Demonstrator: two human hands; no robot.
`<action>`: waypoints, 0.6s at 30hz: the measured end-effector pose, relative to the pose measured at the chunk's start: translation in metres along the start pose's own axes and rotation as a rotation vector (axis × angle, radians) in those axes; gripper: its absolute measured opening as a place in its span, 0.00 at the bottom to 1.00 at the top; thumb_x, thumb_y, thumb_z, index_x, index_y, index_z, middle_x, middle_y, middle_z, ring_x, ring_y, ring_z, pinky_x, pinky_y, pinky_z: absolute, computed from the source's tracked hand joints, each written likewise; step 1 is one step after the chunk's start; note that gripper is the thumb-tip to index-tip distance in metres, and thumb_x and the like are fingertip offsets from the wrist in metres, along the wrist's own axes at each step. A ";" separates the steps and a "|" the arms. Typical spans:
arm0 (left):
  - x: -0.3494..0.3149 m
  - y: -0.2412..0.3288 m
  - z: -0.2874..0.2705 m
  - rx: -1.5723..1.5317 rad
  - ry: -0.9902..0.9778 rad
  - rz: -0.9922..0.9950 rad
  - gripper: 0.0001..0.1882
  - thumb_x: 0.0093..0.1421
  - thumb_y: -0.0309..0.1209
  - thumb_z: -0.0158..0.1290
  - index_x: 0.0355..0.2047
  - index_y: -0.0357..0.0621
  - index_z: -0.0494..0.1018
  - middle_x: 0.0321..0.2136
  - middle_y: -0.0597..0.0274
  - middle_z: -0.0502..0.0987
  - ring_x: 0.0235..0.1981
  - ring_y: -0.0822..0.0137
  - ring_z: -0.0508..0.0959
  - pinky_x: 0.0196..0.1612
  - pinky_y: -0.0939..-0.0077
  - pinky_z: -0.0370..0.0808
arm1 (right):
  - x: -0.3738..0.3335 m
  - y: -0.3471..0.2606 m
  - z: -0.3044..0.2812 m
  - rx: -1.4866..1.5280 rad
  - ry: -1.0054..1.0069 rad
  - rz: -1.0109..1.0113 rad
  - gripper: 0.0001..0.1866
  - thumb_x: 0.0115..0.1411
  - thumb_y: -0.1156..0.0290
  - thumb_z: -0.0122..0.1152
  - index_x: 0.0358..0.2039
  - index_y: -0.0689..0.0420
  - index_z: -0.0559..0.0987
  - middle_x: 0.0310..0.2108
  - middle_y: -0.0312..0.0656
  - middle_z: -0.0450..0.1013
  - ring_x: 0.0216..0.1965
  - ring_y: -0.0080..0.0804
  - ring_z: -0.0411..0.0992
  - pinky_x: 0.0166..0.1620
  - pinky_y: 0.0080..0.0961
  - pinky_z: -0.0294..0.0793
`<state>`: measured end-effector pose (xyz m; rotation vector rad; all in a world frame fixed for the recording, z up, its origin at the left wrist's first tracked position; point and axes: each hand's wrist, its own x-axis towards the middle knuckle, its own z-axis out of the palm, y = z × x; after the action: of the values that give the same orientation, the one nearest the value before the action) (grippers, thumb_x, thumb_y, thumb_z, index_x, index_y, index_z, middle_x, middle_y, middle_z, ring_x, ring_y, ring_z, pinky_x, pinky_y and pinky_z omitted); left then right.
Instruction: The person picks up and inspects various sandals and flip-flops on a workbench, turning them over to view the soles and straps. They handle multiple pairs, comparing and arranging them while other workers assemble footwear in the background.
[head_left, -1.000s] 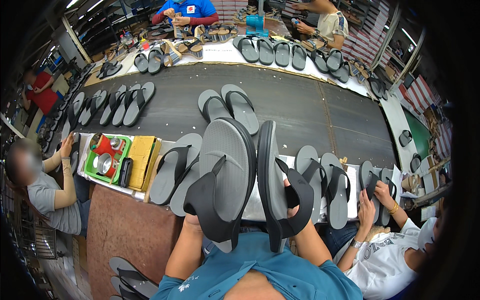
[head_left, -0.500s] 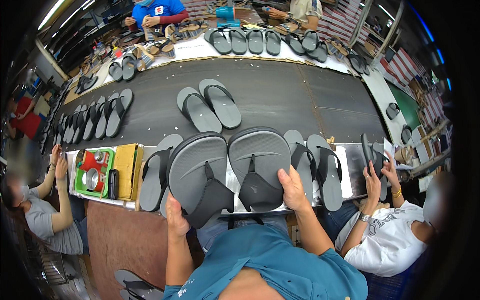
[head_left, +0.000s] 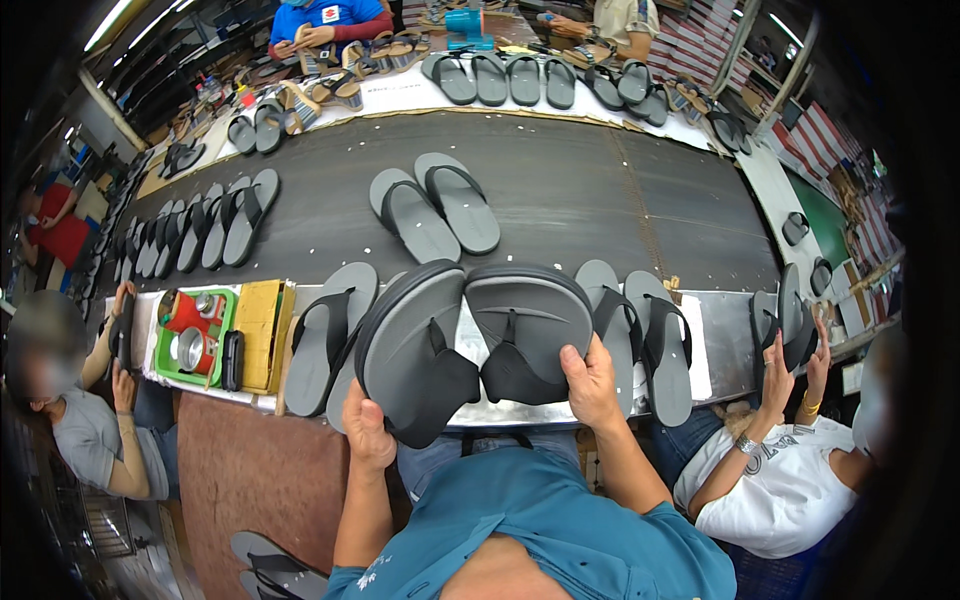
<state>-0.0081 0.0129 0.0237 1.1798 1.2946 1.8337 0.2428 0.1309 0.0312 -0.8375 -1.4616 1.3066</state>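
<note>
In my left hand [head_left: 369,424] is a grey flip-flop [head_left: 402,335] with a black strap, gripped along its outer edge. My right hand [head_left: 590,378] holds a matching flip-flop [head_left: 533,310], thumb on the footbed near the strap. Both are raised over the bench edge, toes away from me, tilted at different angles and close together. On the bench to the left lies another flip-flop [head_left: 323,342], with one partly hidden beside it. Two more, a nearer flip-flop [head_left: 662,350] and one beside it [head_left: 606,312], lie to the right.
Beyond the bench runs a dark conveyor belt [head_left: 570,190] carrying a flip-flop pair [head_left: 457,205] and a row of flip-flops [head_left: 215,228]. Left of me are a green tray [head_left: 163,350] with cans and a yellow box [head_left: 262,340]. Co-workers sit on both sides; the right one [head_left: 765,470] handles flip-flops.
Both held flip-flops have tilted: the left one shows more of its dark sole edge, the right one has rotated. The whole view has shifted slightly. The right co-worker's hands have moved.
</note>
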 end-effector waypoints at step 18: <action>0.009 0.006 0.014 -0.159 -0.025 0.067 0.30 0.67 0.45 0.50 0.59 0.32 0.62 0.51 0.55 0.72 0.52 0.68 0.72 0.57 0.73 0.67 | 0.016 -0.022 0.013 -0.076 0.057 -0.277 0.21 0.66 0.57 0.58 0.48 0.63 0.73 0.41 0.39 0.74 0.42 0.23 0.69 0.49 0.20 0.67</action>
<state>0.0010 0.0237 0.0340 1.1687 1.0853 1.9245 0.2278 0.1381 0.0562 -0.6867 -1.5283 1.0186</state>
